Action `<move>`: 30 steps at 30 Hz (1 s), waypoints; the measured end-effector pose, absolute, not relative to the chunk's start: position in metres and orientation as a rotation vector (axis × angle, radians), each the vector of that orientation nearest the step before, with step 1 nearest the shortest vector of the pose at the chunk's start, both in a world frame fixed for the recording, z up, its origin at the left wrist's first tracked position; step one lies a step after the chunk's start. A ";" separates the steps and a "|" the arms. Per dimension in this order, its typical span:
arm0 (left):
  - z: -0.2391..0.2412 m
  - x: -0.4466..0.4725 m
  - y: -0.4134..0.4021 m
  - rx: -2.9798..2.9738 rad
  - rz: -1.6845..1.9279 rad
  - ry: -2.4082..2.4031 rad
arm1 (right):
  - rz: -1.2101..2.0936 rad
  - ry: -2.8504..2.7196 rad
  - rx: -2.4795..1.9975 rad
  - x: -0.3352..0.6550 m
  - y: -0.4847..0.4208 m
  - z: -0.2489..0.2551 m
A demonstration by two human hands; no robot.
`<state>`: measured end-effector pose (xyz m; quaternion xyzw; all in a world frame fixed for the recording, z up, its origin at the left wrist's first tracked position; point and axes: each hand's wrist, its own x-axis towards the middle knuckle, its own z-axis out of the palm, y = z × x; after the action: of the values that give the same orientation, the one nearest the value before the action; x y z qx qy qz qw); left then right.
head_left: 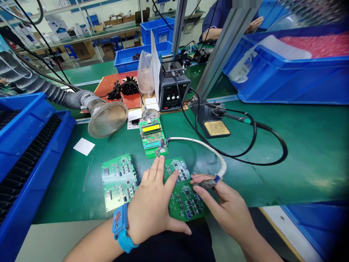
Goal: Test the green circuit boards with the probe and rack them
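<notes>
My left hand [151, 203], with a blue wrist strap [120, 225], lies with fingers spread over a green circuit board panel [181, 189], covering its left part. In my right hand [226, 207] is a taped probe connector [207, 183], pinched between thumb and fingers against the panel's right edge. Its tip is hard to make out. A white sleeved cable [201, 142] runs from the connector to a small tester board [152, 136] with a lit yellow display, just beyond my left fingertips. Left of my hand lies another circuit board panel [120, 183].
A soldering station [174, 91] stands behind the tester board, its iron [237, 117] in a holder at right. A fume extractor hood [107, 118] hangs at left. Blue bins [294, 80] flank the green bench [300, 145]. Another person's hand [255, 24] shows at the back.
</notes>
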<state>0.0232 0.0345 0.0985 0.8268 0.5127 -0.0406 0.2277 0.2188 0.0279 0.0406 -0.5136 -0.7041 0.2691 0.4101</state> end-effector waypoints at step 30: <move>0.070 0.015 0.017 2.426 0.261 1.304 | 0.706 -1.669 -1.381 0.189 0.081 0.039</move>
<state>0.0147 0.0169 0.0698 0.8615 0.4631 0.0927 0.1862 0.1894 0.0807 0.0386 -0.5506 -0.6653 0.2816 0.4182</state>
